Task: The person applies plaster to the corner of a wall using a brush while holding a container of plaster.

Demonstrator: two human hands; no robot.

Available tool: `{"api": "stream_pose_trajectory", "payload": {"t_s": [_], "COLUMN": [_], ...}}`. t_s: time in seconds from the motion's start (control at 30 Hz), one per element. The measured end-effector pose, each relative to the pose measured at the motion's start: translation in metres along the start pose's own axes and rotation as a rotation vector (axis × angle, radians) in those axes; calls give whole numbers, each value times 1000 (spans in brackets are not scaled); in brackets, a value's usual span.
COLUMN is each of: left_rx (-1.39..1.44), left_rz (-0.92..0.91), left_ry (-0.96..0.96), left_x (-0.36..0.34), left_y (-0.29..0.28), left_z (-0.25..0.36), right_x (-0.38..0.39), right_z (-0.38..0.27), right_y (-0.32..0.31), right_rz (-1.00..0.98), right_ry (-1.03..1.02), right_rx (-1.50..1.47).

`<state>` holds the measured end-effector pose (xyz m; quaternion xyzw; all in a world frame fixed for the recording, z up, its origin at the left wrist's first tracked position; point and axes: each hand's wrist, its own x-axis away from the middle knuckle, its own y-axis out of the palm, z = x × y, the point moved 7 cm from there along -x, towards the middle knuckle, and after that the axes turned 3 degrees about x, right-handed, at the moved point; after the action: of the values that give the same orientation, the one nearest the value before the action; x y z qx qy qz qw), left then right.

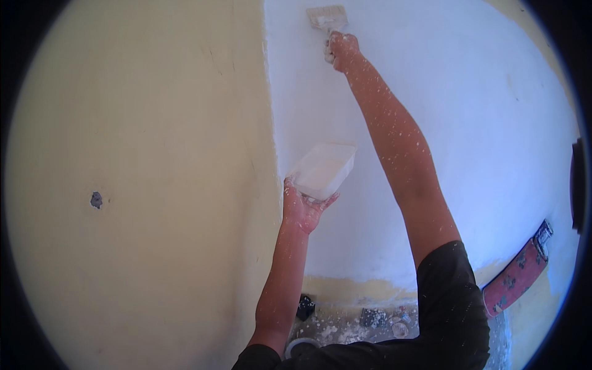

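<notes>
My right hand (343, 50) is raised high on the white-coated wall (394, 129), its fingers wrapped round the handle of a wide flat paintbrush (327, 15). The pale brush head lies at or very close to the wall; contact cannot be told. Lower down, in front of the same wall, my left hand (302, 211) grips the near end of a whitish rectangular tub (345, 169), tilted, with whitish material in it. White specks cover both hands and the right forearm. Some of my left fingers are hidden beneath the tub.
At left is a beige wall (154, 123) with a small hole (96, 200), meeting the white wall at a vertical edge. Below, the floor (351, 324) is spattered white, with a round bucket (301, 346) and a black object (305, 307). A long red patterned object (517, 279) leans at lower right.
</notes>
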<state>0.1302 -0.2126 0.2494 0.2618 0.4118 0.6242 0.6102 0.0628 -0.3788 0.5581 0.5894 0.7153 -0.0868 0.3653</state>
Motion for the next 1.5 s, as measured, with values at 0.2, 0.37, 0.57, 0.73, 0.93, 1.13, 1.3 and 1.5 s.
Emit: {"api": "stream_pose_trajectory", "payload": {"t_s": [0.2,0.37,0.57,0.73,0.93,1.13,1.3,1.5], "left_rx": [-1,20,40,66,98,149,150,129], "left_rz": [-2,7,31,85,71,75,27,70], "left_ry": [-36,-76,-106,-104,-118,-140,-146,-136], "left_x": [-39,-45,-32,-30,-21,-18,-26,-29], "left_y": [-3,-13,5,-17,2,-3,-7,-7], "left_z": [-10,-10,-13,-5,-3,-3,-6,-12], "right_x": [-11,34,12,24,-33,-95,-93,-69], "right_z": [85,105,25,-8,-39,-159,-183,-46], "right_y": [-44,-52,-89,-12,41,82,96,53], "right_rz": [91,3,-517,-894,-564,-195,84,-161], "right_ry": [90,259,72,-336,-864,-976,-1112,-1003], "right_rx": [-79,-52,1057,2008,2326,2505,2456,2359]}}
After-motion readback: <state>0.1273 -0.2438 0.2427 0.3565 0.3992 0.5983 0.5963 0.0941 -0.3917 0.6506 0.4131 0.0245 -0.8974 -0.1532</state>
